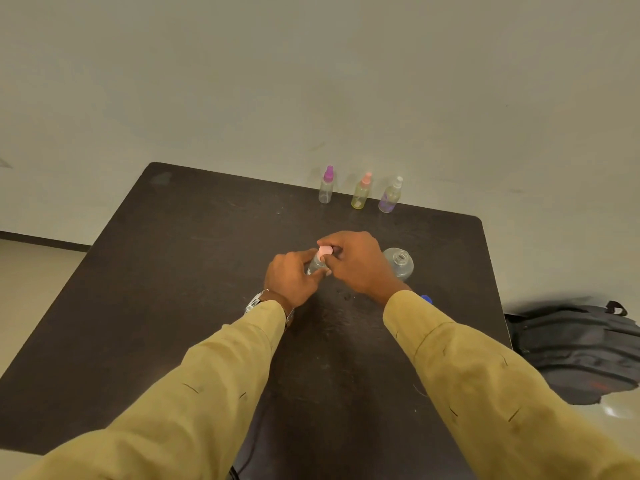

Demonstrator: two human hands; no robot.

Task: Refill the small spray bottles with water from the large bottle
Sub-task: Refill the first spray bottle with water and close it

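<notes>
Now left grip [291, 276] clasps one bottle [316, 265], right grip [357, 261] pinches its pink cap [325, 251] (three bottles [361, 192] behind).

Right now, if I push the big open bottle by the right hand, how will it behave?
The large bottle stands uncapped, so any tip would likely spill. It looks like clear thin plastic, probably soft under a squeeze. Wet spots on the table near it suggest it may slide; its fill level cannot be seen.
</notes>
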